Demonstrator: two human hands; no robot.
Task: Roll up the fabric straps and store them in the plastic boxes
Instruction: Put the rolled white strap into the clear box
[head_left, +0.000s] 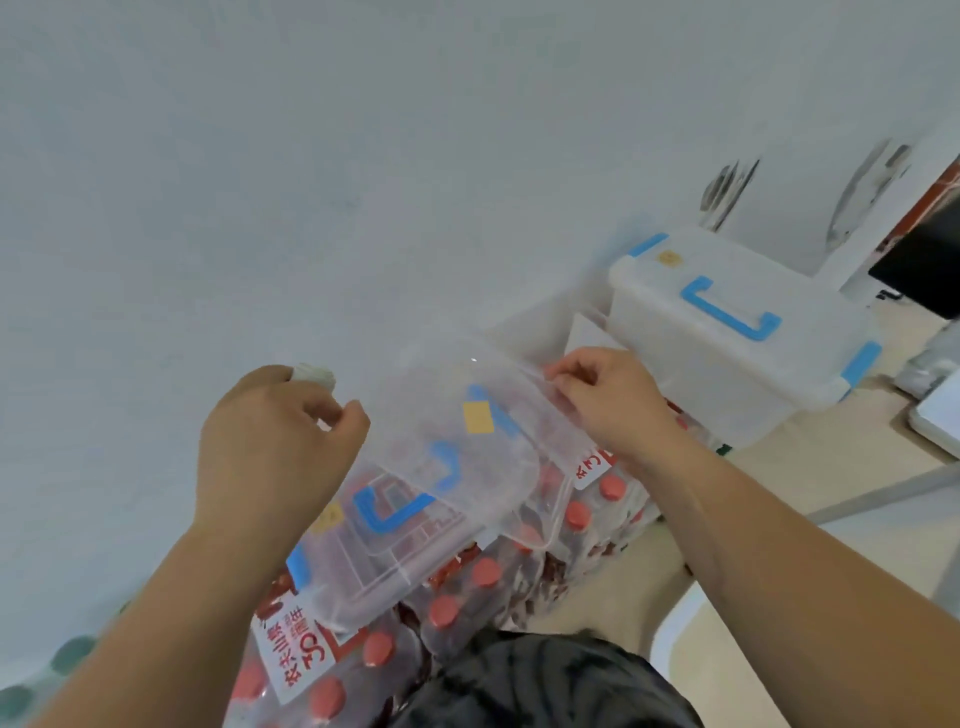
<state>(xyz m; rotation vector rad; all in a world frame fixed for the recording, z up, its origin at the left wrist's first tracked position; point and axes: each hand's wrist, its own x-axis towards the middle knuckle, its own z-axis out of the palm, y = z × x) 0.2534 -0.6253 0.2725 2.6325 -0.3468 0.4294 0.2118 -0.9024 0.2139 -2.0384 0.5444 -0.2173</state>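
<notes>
My left hand (270, 441) is closed around a small white rolled fabric strap (317, 375), whose end shows above my fingers. It hovers just left of a clear plastic box (363, 577) with a blue handle and a yellow sticker. Over that box a second clear plastic piece (498, 467) with its own blue handle and yellow sticker is tilted up; I cannot tell whether it is a lid or another box. My right hand (613, 400) pinches its far right rim. Nothing shows inside the boxes.
The clear boxes rest on shrink-wrapped packs of red-capped bottles (483, 571) against a white wall. A larger white box with blue handle and clips (727, 364) stands at the back right. A black screen (924, 265) is at the far right. My dark-clothed lap (545, 686) is below.
</notes>
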